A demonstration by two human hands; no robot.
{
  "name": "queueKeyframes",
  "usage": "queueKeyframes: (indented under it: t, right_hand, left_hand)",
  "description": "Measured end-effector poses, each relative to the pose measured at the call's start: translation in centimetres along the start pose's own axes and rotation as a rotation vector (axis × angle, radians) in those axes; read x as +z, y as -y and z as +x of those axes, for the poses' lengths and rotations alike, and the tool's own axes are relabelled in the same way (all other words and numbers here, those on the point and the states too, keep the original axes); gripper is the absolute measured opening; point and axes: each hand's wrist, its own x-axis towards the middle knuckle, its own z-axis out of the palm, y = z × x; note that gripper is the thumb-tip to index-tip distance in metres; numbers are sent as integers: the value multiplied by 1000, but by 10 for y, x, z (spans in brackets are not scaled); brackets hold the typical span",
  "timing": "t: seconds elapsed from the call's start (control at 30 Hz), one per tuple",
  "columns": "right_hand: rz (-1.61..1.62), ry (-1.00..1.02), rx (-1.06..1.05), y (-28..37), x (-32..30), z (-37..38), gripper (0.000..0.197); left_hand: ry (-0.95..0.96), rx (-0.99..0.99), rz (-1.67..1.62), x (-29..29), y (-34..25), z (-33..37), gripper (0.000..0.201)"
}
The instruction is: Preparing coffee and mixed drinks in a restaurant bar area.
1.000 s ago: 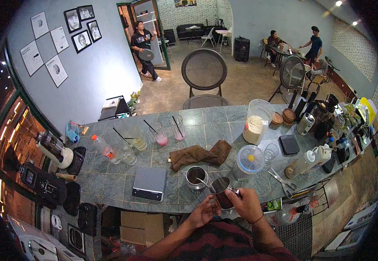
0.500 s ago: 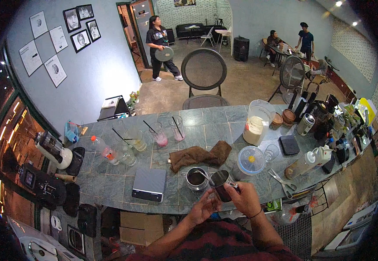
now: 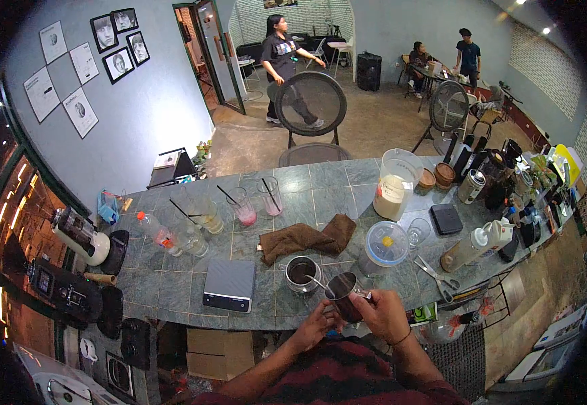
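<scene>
My right hand (image 3: 383, 316) is closed round the handle side of a dark mug (image 3: 345, 295), held tilted above the counter's near edge. My left hand (image 3: 312, 329) has its curled fingers against the mug's lower left side. Just left of the mug stands a shiny metal cup (image 3: 303, 275) with dark liquid in it. A thin metal spoon (image 3: 316, 281) leans out of this cup toward the mug's rim. Left of the cup lies a flat grey scale (image 3: 229, 286). Behind it is a crumpled brown cloth (image 3: 307, 241).
A lidded clear tub (image 3: 383, 250), a pitcher of cream-coloured liquid (image 3: 396, 192) and scissors (image 3: 435, 277) are at right. Used glasses with straws (image 3: 244, 212) and a plastic bottle (image 3: 160, 233) stand at left. Beyond the counter (image 3: 314, 192), a person (image 3: 283, 57) walks behind a round-backed chair (image 3: 311, 102).
The mug and both hands have shifted slightly, with the mug a little lower and farther from the metal cup. The person beyond the counter has walked to the right.
</scene>
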Motion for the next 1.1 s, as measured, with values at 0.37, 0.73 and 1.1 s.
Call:
queueKeyframes:
  t: [0.37, 0.73, 1.1]
  right_hand:
    - [9, -22, 35, 5, 13, 14, 43]
    - [76, 2, -3, -3, 14, 19, 41]
    - [0, -4, 36, 3, 1, 2, 44]
  left_hand:
    - [-49, 195, 182, 6, 0, 5, 58]
    - [-75, 166, 204, 16, -8, 1, 74]
    - [-126, -15, 433, 26, -7, -1, 69]
